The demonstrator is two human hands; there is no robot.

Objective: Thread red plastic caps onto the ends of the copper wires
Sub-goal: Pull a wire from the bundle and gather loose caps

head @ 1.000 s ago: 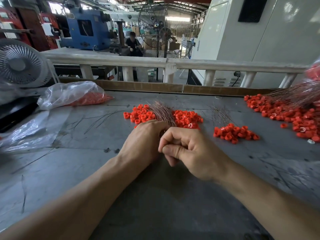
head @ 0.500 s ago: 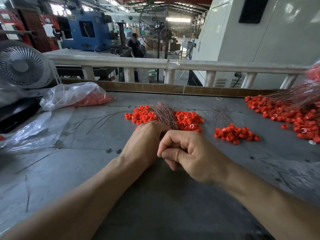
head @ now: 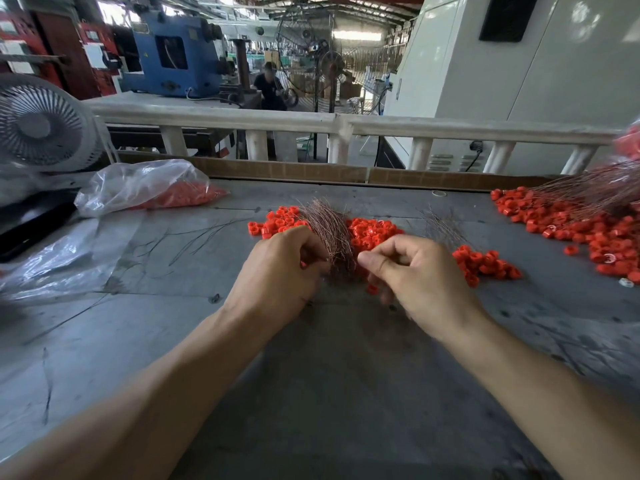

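Left hand [head: 277, 271] (perhaps gripping) copper wires [head: 329, 230]

The caps [head: 372, 233] are bright red and the wires [head: 330, 233] coppery brown, on a dull grey, scuffed counter [head: 346, 393]. A clear plastic bag [head: 138, 185] shows orange-red through its film, and the machine [head: 169, 60] is blue.
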